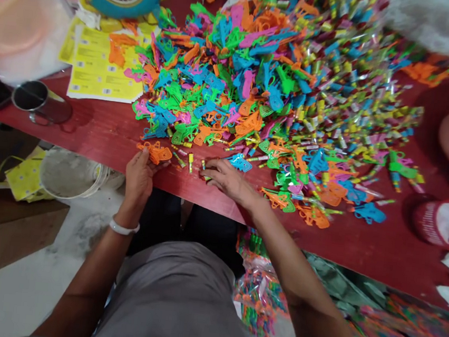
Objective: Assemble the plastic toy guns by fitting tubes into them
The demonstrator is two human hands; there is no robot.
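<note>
At table edge, left hand (139, 175) pinches orange toy (156, 153), right hand (227, 180) fingers closed on small tube (204, 165) beside it; huge unsorted pile (280, 89) beyond looks mostly untouched.

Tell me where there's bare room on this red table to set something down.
Bare red table lies between the metal cup, the yellow sheets and the left hand. Another free strip runs along the near edge, right of the right hand, below the toy pile. The middle and far side are crowded with toys.
</note>
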